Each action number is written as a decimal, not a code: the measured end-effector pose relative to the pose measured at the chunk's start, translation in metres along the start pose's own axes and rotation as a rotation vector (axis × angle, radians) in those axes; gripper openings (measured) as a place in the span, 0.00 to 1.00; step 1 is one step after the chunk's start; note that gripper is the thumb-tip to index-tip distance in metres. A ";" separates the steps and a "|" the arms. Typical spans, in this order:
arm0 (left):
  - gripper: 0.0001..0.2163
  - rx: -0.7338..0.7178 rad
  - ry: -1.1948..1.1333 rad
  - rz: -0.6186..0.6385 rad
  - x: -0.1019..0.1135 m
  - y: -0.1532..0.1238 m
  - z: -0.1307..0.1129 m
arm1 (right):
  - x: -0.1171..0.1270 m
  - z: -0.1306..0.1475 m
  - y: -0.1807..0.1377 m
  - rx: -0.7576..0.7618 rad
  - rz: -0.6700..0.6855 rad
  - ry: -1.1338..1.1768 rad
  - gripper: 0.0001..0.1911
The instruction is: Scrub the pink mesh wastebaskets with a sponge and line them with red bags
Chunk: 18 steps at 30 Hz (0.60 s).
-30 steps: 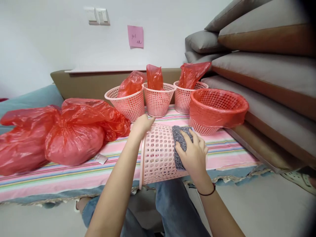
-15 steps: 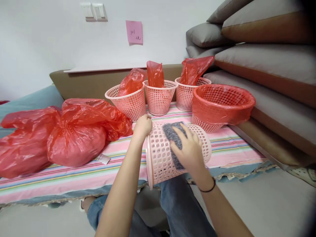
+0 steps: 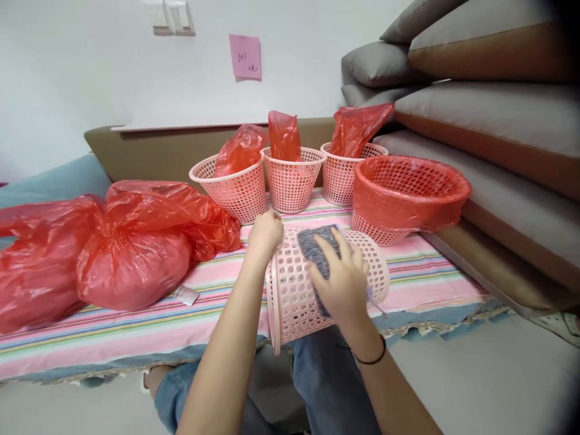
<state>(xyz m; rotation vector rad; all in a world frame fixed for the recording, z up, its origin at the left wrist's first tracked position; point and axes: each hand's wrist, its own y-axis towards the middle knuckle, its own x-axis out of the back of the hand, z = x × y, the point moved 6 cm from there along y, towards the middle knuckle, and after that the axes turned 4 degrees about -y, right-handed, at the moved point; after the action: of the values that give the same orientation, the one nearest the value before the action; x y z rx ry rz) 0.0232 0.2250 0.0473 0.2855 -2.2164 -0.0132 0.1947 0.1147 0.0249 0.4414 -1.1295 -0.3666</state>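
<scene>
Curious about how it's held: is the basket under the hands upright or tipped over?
Tipped on its side: the pink basket has its rim facing left, at the left hand, and its narrower end right.

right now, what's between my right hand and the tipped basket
A grey cloth: in the head view, your right hand spreads over it, against the side of the tipped basket.

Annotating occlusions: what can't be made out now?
Head view:
Left hand: most fingertips hidden behind the hand itself.
Grey cloth: partly covered by right hand.
Tipped basket: far side turned from camera.
Bulging red bag: contents obscured by plastic.
Leftmost red bag: cut by left edge.
</scene>
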 end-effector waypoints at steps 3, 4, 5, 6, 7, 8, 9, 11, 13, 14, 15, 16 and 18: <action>0.18 0.018 0.043 0.032 0.003 -0.001 -0.001 | -0.003 0.032 -0.001 0.103 0.022 0.041 0.26; 0.18 0.027 0.058 0.045 0.003 0.000 -0.001 | -0.005 0.035 0.001 0.109 0.037 0.054 0.26; 0.17 0.037 0.075 0.060 0.003 0.000 -0.001 | -0.006 0.033 0.005 0.102 0.055 0.066 0.26; 0.16 0.046 0.094 0.074 0.003 0.000 -0.002 | -0.008 0.029 0.012 0.085 0.074 0.073 0.25; 0.14 0.055 0.114 0.087 0.003 0.000 -0.003 | -0.009 0.023 0.020 0.062 0.095 0.074 0.25; 0.14 0.064 0.136 0.099 0.003 0.000 -0.004 | -0.011 0.015 0.029 0.035 0.117 0.066 0.24; 0.14 0.073 0.159 0.110 0.003 0.001 -0.006 | -0.013 0.007 0.040 0.007 0.141 0.051 0.24; 0.15 0.096 0.208 0.131 0.002 0.002 -0.008 | -0.019 -0.009 0.063 -0.042 0.203 0.008 0.23; 0.16 0.119 0.260 0.156 0.001 0.006 -0.008 | -0.028 -0.020 0.086 -0.067 0.279 -0.038 0.23; 0.16 0.128 0.286 0.169 0.001 0.008 -0.008 | -0.033 -0.024 0.096 -0.074 0.316 -0.060 0.22; 0.17 0.136 0.312 0.180 0.000 0.011 -0.007 | -0.039 -0.027 0.104 -0.076 0.353 -0.077 0.22; 0.17 0.142 0.337 0.191 -0.001 0.014 -0.007 | -0.045 -0.028 0.110 -0.074 0.385 -0.091 0.22; 0.17 0.155 0.384 0.209 -0.003 0.021 -0.006 | -0.054 -0.029 0.116 -0.061 0.416 -0.115 0.22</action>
<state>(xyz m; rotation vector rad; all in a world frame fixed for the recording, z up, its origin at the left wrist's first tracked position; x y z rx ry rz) 0.0256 0.2466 0.0505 0.1266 -1.8565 0.3043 0.2078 0.2452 0.0323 0.1251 -1.2845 -0.0620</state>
